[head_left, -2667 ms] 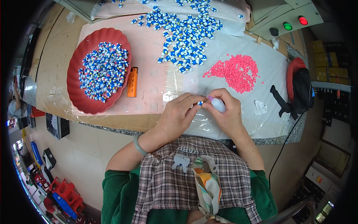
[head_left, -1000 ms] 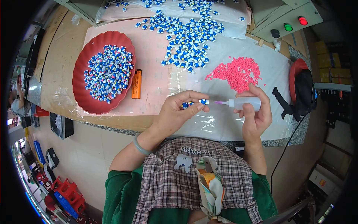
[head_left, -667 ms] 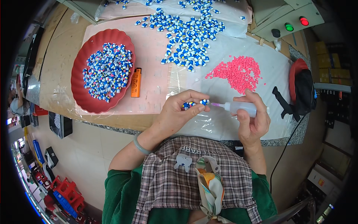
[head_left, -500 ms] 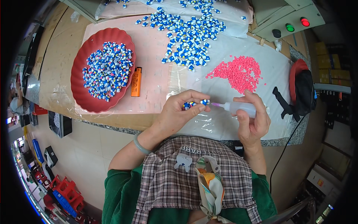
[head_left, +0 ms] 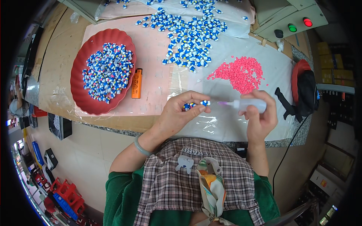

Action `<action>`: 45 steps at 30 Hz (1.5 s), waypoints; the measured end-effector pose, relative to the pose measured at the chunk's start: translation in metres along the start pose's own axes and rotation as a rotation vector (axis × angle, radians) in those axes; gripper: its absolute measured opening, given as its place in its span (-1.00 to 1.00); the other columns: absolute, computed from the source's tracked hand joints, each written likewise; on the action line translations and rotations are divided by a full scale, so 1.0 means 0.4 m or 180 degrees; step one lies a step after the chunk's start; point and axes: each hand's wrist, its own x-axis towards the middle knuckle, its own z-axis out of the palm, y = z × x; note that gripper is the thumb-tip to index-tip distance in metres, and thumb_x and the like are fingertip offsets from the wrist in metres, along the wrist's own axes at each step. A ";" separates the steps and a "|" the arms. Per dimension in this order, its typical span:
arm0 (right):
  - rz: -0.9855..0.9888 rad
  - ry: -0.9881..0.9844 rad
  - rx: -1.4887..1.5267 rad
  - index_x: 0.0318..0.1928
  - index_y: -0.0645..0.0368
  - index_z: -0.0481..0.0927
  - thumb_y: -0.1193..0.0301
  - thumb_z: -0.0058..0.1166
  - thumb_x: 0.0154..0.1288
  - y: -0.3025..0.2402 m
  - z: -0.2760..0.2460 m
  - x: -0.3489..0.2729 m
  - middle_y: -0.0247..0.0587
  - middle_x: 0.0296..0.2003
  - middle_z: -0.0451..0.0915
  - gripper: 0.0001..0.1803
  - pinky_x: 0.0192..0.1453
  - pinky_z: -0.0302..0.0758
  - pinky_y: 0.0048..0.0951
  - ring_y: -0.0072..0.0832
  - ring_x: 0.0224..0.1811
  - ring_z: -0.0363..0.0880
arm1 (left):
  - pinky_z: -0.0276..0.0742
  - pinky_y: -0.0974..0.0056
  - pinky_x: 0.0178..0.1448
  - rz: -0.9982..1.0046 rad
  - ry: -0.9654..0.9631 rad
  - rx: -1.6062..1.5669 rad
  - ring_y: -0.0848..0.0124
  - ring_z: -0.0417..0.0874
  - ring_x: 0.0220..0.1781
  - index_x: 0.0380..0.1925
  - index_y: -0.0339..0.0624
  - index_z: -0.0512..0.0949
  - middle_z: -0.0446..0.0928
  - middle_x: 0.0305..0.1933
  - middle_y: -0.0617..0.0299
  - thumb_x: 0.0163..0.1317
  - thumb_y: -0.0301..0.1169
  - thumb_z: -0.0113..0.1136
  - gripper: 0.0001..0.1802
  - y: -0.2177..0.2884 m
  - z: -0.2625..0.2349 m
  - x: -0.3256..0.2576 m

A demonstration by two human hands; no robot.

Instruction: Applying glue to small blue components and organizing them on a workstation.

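In the head view, the left hand [head_left: 177, 115] pinched one small blue-and-white piece [head_left: 205, 102] at its fingertips, with a few more cupped in the palm. The right hand [head_left: 260, 116] was clenched around a small squeeze bottle [head_left: 249, 105], whose purple nozzle now sat at the piece's 3 o'clock, nearer than a second before, suggesting a drop was about to go on. The red tray [head_left: 81, 62] of pieces lay at 10 o'clock, the pink pellets [head_left: 239, 73] at 1 o'clock.

left hand [head_left: 177, 115] pinching, right hand [head_left: 260, 115] gripping, raised

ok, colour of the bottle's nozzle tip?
Purple, on the squeeze bottle in the right hand; head view.
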 end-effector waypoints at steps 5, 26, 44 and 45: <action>0.0515 0.0183 0.1088 0.02 0.27 0.44 0.60 0.25 0.12 0.048 -0.049 0.049 -0.21 -0.25 0.53 -0.57 -0.34 0.50 -0.49 -0.49 -0.35 0.56 | 0.51 0.45 0.00 -0.0182 0.0019 0.0052 0.55 0.64 -0.09 -0.03 -0.27 0.56 0.67 -0.20 0.19 0.30 -0.52 0.18 -0.76 0.010 -0.004 -0.007; -0.0095 -0.0405 -0.2699 -0.33 0.25 0.62 0.57 0.26 0.04 0.113 0.001 0.051 -0.14 -0.40 0.56 -0.86 -0.32 0.52 -0.29 -0.20 -0.41 0.60 | 0.46 0.43 0.01 -0.0198 -0.0011 0.0087 0.55 0.61 -0.11 -0.02 -0.26 0.57 0.67 -0.22 0.21 0.32 -0.48 0.17 -0.76 0.001 0.000 -0.008; 0.2481 -0.0900 0.1292 -0.21 0.23 0.57 0.51 0.18 0.24 0.032 0.078 0.006 -0.48 -0.43 0.49 -0.87 -0.48 0.18 -0.70 -0.79 -0.52 0.28 | 0.52 0.47 -0.11 0.0060 0.0307 0.0810 0.58 0.62 -0.17 -0.03 -0.27 0.60 0.67 -0.18 0.22 0.28 -0.55 0.20 -0.75 0.012 0.027 -0.004; 0.2482 -0.0907 0.1292 -0.21 0.23 0.57 0.51 0.18 0.24 0.034 0.082 0.002 -0.48 -0.43 0.49 -0.87 -0.48 0.18 -0.70 -0.79 -0.52 0.28 | 0.51 0.47 -0.17 0.0293 0.0380 0.0866 0.59 0.60 -0.23 -0.04 -0.26 0.60 0.67 -0.22 0.22 0.25 -0.54 0.22 -0.74 0.003 0.028 -0.004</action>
